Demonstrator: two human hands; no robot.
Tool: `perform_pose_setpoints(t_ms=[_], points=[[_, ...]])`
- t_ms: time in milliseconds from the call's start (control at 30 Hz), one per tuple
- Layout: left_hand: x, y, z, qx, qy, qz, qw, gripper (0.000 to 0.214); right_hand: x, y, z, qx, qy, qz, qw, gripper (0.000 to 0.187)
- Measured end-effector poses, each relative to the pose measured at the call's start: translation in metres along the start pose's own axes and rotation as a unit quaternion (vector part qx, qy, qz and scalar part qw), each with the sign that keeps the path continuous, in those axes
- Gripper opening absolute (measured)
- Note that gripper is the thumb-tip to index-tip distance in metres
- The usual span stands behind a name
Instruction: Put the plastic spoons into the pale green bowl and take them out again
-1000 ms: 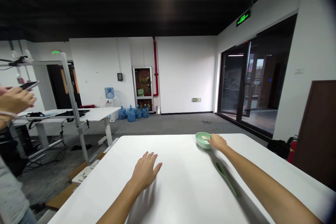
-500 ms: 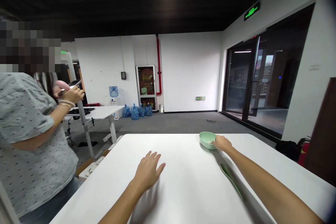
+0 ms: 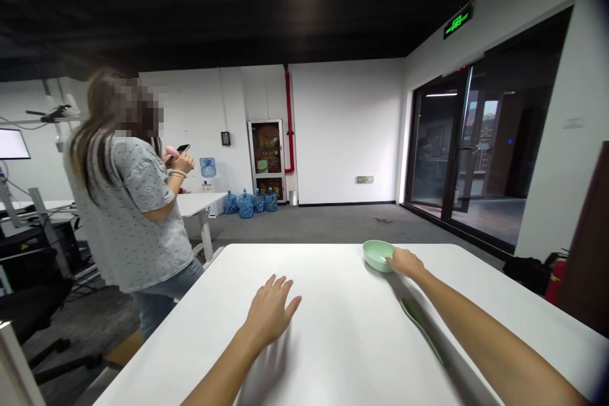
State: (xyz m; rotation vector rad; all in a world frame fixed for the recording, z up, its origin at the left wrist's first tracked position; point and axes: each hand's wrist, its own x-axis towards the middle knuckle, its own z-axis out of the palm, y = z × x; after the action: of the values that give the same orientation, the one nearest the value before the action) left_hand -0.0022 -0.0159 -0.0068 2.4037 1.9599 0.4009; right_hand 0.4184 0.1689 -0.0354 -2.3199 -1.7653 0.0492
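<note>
Green bowl (image 3: 378, 256) sits near the far edge of the white table (image 3: 333, 349), just left of our right hand (image 3: 404, 262), fingers pressed together on its rim. Round, so no long axis! Our left hand (image 3: 271, 312) lies spread, farther off. A green spoon (image 3: 421, 330) slants toward us beside our right forearm (image 3: 480, 323).
</note>
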Motion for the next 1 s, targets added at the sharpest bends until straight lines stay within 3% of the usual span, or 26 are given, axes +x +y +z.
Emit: perform_pose_setpoints(t_ms=[100,433,1000], points=[[0.001,-0.001,0.002,0.001,0.007,0.005,1.0,0.059,-0.004,0.001,-0.006,-0.003,-0.022,0.01,1.0,0.046],[0.004,0.002,-0.002,0.008,0.012,0.012,1.0,0.059,-0.029,0.014,-0.036,0.014,-0.002,-0.011,1.0,0.056],[0.012,0.001,-0.002,0.038,0.009,0.009,0.999,0.06,-0.1,0.037,-0.034,0.068,0.061,-0.12,0.989,0.063]])
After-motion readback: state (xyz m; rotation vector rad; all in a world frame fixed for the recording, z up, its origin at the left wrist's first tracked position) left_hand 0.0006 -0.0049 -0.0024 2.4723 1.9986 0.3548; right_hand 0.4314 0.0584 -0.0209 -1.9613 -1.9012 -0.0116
